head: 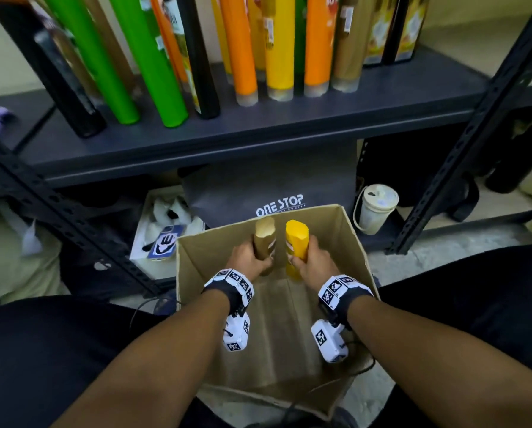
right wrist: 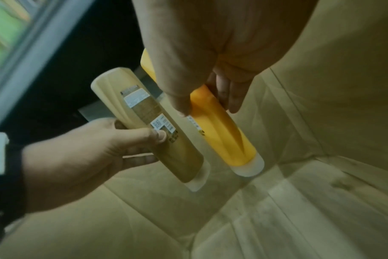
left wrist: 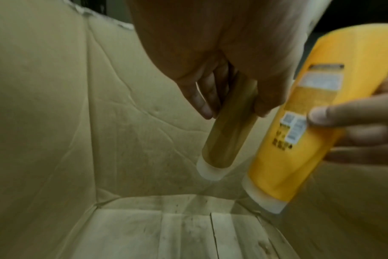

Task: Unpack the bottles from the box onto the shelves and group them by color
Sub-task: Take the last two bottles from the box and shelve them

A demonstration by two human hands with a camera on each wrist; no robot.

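Head view is showing a person reaching both hands into an open cardboard box [head: 356,242] sitting on the floor in front of a dark metal shelf [head: 258,128]. The left hand [head: 248,259] is wrapping its fingers around a tan bottle [head: 264,239], and the right hand [head: 315,264] is wrapping its fingers around a yellow bottle [head: 296,242]; both bottles are standing cap-down inside the box, side by side near its far wall, the tan one left of the yellow one. The wrist views are showing the pale caps hanging just above the box floor, though contact cannot be told. On the shelf above the box, green bottles [head: 141,63], orange bottles [head: 240,47] and further yellow and tan ones are standing in a row. A white cup [head: 377,208] is sitting below the shelf, right of the box.
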